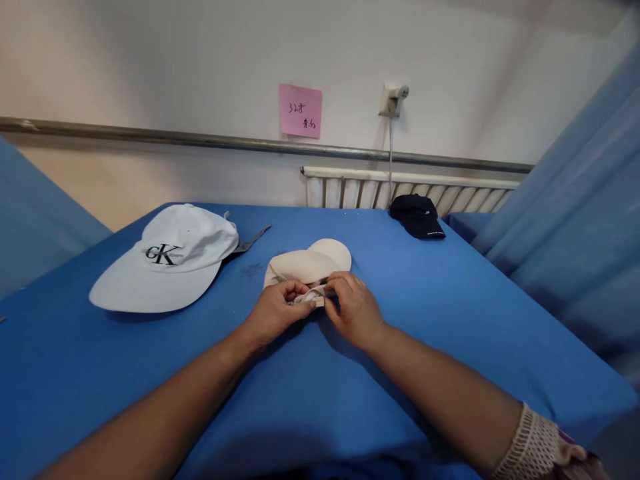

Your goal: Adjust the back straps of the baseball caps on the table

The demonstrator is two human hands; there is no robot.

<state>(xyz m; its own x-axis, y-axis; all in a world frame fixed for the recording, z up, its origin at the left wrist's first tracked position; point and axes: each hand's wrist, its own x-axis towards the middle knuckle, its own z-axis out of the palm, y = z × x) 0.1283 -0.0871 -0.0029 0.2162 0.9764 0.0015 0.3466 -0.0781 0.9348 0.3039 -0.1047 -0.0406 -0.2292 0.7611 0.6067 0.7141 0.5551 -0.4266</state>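
Observation:
A cream baseball cap (300,265) lies on the blue-covered table (310,393), its brim pointing away to the right. My left hand (277,308) pinches the cap's back strap (319,302) between thumb and fingers. On the other side, my right hand (356,310) is closed with thumb and fingertips on the same strap. The fastening itself is small and partly hidden by my fingers. Left of my hands rests a white cap (187,237) with black letters on its front, its dark strap hanging loose behind it.
A black cap (417,215) sits at the table's far right. Behind stand a white radiator (360,190) and a metal rail (210,139). A pink note (300,111) and a socket with a plug (393,100) are on the wall. Blue curtains (575,193) hang alongside.

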